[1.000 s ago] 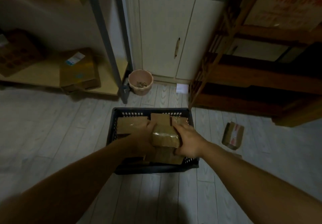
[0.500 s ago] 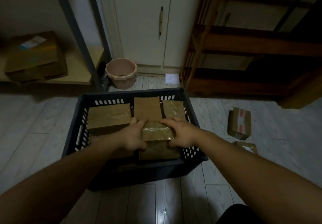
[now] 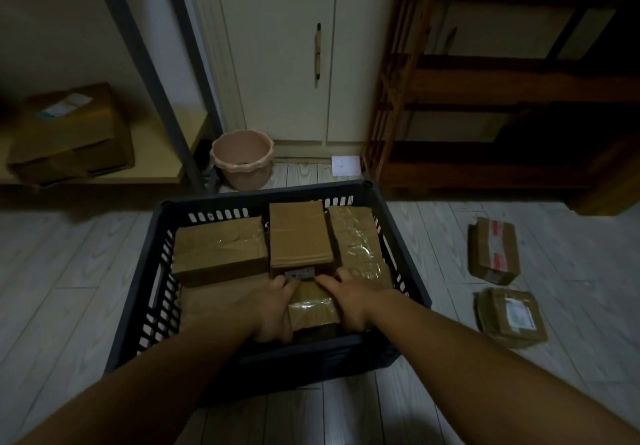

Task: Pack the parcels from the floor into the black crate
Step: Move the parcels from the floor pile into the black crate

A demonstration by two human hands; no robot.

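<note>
In the head view, a small parcel point(image 3: 313, 309) is being held low inside the crate point(image 3: 138, 288), against its near wall. It is being pinched from both sides: the left grip point(image 3: 273, 309) is being curled round its left side and the right grip point(image 3: 353, 302) round its right side, with fingers laid over its far end. Behind it, the crate's far half is being filled by three parcels side by side: a left parcel point(image 3: 220, 248), a middle parcel point(image 3: 299, 233) and a right parcel point(image 3: 356, 240). Two more are being left on the floor point(image 3: 69, 271) to the right of the crate, a taped parcel point(image 3: 493, 248) and, nearer, a labelled parcel point(image 3: 510, 316). A bucket point(image 3: 242, 158) is being kept beyond the crate.
</note>
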